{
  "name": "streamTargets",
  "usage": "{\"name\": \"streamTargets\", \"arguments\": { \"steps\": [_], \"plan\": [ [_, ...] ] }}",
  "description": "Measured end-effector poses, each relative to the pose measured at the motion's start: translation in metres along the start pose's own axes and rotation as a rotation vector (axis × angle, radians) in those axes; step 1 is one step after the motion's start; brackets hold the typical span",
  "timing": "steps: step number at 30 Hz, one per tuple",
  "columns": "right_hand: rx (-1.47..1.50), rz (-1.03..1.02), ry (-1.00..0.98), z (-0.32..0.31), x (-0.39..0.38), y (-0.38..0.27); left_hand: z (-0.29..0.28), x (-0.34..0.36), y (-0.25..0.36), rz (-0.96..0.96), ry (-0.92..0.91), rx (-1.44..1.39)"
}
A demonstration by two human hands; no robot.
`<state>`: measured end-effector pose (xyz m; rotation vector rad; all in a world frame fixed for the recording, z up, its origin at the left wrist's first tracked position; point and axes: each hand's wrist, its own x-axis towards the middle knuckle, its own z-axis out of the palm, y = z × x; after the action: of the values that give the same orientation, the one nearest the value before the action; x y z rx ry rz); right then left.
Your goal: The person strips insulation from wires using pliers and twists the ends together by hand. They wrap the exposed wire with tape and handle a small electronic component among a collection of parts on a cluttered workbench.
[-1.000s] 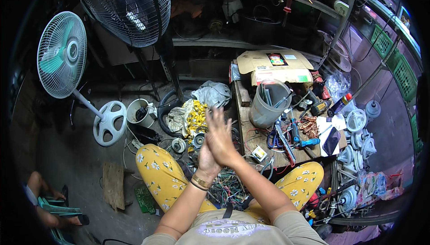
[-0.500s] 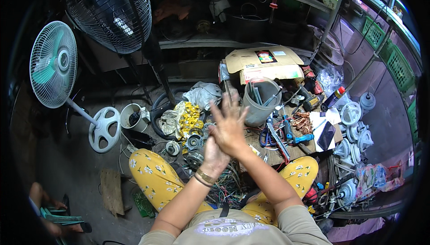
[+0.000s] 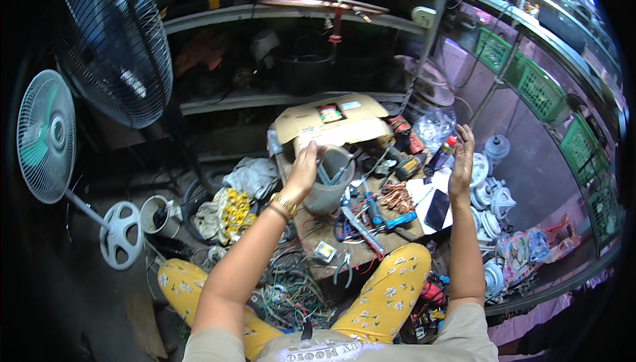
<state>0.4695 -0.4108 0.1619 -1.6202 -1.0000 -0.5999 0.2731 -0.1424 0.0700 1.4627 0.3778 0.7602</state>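
Observation:
My left hand [image 3: 303, 173] is raised at the left side of a grey bucket [image 3: 322, 202] that holds several tools. Its fingers point up and away, partly turned from sight, and nothing shows in them. Further right, my right hand [image 3: 462, 166] is held up with its fingers stretched, beside a dark spray can [image 3: 440, 155] with a red cap. Between the two hands lie a bundle of copper wire [image 3: 396, 198], a blue-handled tool [image 3: 373, 212] and a dark phone [image 3: 436, 210] on white paper. Small pliers [image 3: 343, 268] rest near the low table's front edge.
A cardboard box [image 3: 311, 120] and a drill [image 3: 407, 165] sit at the table's back. Tangled wires [image 3: 288, 292] lie between my knees. Two fans, one a white stand fan [image 3: 50, 137], stand left. White plastic parts [image 3: 490, 196] are piled right, below green baskets [image 3: 542, 87].
My hands, pressed together before, have moved apart, the left staying by the bucket and the right going far right. The whole view has turned to the right.

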Motion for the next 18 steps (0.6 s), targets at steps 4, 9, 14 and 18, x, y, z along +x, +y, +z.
{"name": "streamTargets", "arguments": {
  "steps": [4, 9, 14, 18],
  "plan": [
    [-0.412, 0.018, 0.138, -0.102, 0.036, 0.077, 0.012, -0.033, -0.004, 0.236, 0.108, 0.219],
    [-1.340, -0.016, 0.205, -0.187, 0.093, 0.093, 0.008, -0.061, 0.000, 0.356, 0.307, 0.115],
    [-1.722, -0.051, 0.186, -0.250, 0.139, 0.125, 0.014, -0.082, 0.008, 0.313, 0.262, -0.356],
    [-1.857, 0.065, 0.175, -0.289, 0.165, 0.155, 0.030, -0.094, 0.018, 0.179, 0.210, -0.344]
  ]
}}
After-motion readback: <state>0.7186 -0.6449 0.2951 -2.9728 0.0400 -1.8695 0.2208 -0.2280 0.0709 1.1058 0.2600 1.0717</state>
